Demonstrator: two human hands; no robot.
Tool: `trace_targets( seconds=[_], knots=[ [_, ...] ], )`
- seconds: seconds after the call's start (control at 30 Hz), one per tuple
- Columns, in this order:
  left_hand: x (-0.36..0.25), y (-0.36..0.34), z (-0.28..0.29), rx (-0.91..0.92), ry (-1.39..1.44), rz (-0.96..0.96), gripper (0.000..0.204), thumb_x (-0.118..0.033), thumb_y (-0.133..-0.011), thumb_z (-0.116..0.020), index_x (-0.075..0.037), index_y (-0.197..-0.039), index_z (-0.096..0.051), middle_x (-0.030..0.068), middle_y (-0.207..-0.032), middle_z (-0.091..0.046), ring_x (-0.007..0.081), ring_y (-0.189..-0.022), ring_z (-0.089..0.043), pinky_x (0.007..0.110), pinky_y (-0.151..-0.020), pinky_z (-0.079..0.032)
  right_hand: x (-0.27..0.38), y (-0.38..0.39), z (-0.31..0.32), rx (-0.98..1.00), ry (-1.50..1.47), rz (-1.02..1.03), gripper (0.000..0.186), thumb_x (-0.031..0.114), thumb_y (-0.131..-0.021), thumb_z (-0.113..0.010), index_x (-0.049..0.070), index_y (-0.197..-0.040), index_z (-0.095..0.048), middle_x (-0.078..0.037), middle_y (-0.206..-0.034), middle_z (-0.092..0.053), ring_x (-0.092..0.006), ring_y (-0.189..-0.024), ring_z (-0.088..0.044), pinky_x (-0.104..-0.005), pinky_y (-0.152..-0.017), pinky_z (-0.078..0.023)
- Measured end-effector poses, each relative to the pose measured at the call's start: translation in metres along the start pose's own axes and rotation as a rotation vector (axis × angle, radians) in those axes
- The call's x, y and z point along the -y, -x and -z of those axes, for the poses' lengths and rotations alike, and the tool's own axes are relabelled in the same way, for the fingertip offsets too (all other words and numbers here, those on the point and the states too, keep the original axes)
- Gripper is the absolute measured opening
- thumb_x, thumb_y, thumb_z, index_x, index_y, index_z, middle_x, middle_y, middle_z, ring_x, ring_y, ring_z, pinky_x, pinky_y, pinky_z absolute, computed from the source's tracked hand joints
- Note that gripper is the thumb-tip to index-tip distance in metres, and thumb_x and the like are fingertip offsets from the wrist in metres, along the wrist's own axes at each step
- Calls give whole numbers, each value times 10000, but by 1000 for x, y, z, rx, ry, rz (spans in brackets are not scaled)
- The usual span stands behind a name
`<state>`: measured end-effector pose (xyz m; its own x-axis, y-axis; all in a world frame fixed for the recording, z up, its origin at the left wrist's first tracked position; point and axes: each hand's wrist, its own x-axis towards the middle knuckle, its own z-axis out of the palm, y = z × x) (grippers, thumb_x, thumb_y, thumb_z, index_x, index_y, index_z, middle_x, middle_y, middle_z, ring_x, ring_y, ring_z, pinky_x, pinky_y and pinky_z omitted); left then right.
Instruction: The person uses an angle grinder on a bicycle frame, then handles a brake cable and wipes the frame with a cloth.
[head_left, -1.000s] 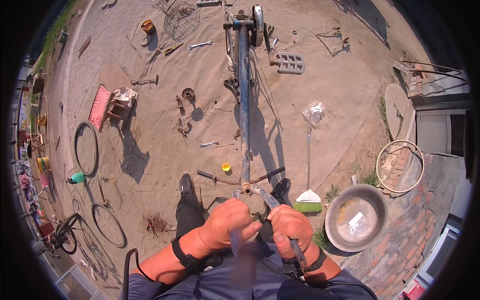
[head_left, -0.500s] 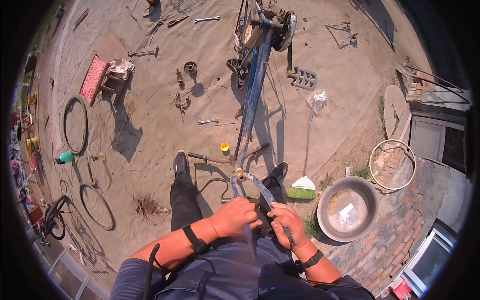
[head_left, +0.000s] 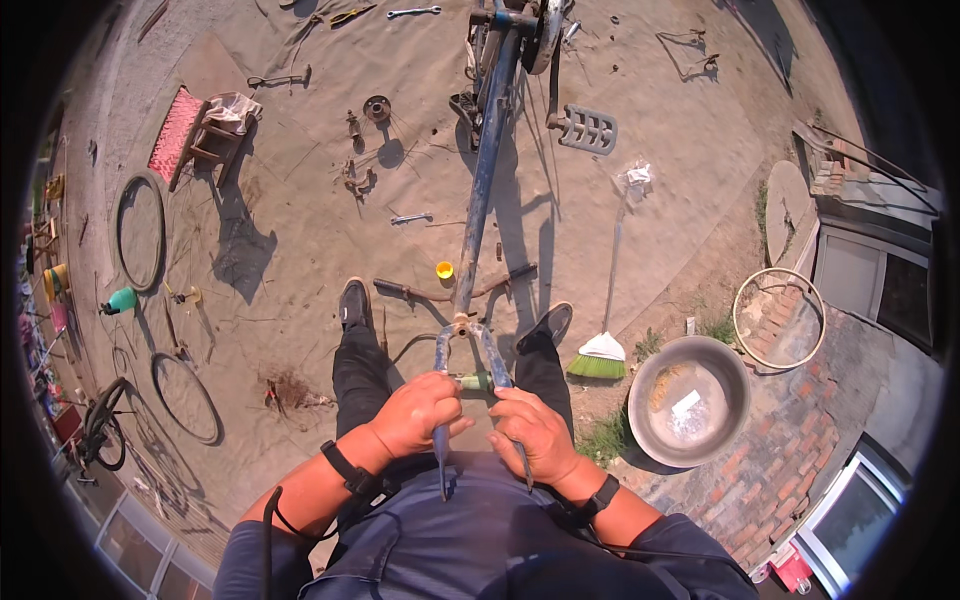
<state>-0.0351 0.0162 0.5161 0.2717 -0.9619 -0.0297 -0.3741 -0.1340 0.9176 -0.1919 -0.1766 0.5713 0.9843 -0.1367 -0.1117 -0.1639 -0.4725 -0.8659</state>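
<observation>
A worn blue bicycle frame (head_left: 485, 180) stretches away from me, its fork (head_left: 492, 350) pointing at my waist. My left hand (head_left: 415, 412) is closed around the left fork leg, and my right hand (head_left: 537, 437) around the right one. The bare leg ends stick out below both fists, with no wheel between them. Under the fork, a rusty handlebar (head_left: 430, 294) lies across between my shoes. A pedal (head_left: 588, 130) shows on the frame's far right side. Something greenish (head_left: 473, 382), partly hidden, sits behind the fork legs.
Right of me are a broom (head_left: 598, 358), a metal basin (head_left: 690, 400) and a pale hoop (head_left: 780, 318). A yellow cup (head_left: 444, 270), a wrench (head_left: 411, 218) and a hub (head_left: 377, 108) lie ahead. Leftward are a pink-topped stool (head_left: 180, 138) and a tire (head_left: 140, 232).
The fork has swung left and straightened, its two legs now spread evenly before me. Both hands moved left with it, still gripping. The frame's far end shifted left and up in view.
</observation>
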Motion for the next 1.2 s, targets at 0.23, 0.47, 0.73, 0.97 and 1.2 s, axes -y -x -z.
trace_targets(
  seconds=[0.23,0.47,0.73,0.97,1.2],
  knots=[
    [4,5,-8,-51,21,3,284,-223,-836,-830,-64,-869,-597,124,-961,-648,363,-1002,-672,477,-913,-543,0,-7,3,67,53,-3,162,81,-828,-801,61,-893,-654,-120,-1115,-711,-384,-1189,-661,-455,-981,-551],
    [12,-1,-7,57,71,-24,285,-254,-838,-819,-64,-936,-630,120,-1002,-661,361,-1042,-658,481,-935,-527,4,-5,7,95,190,-75,217,111,-795,-834,84,-974,-714,-133,-1213,-689,-389,-1220,-647,-450,-984,-556],
    [24,37,30,34,-45,227,537,-213,-827,-788,-80,-1317,-614,129,-1335,-629,343,-1324,-561,452,-1127,-443,15,-1,6,141,302,-235,348,170,-819,-812,97,-1150,-731,-157,-1328,-648,-388,-1218,-633,-437,-986,-549],
    [68,141,66,-365,-133,688,559,-207,-820,-803,-33,-1309,-596,178,-1266,-645,380,-1185,-614,451,-1020,-505,19,-3,3,234,369,-236,484,246,-858,-792,85,-1295,-660,-194,-1334,-625,-404,-1181,-634,-446,-972,-545],
    [144,214,132,-454,-44,818,552,-252,-850,-789,-30,-1316,-595,209,-1264,-647,413,-1172,-628,467,-1003,-520,35,31,-14,-26,204,-937,614,314,-979,-669,32,-1495,-496,-186,-1281,-658,-309,-1090,-695,-417,-933,-557]
  ],
)
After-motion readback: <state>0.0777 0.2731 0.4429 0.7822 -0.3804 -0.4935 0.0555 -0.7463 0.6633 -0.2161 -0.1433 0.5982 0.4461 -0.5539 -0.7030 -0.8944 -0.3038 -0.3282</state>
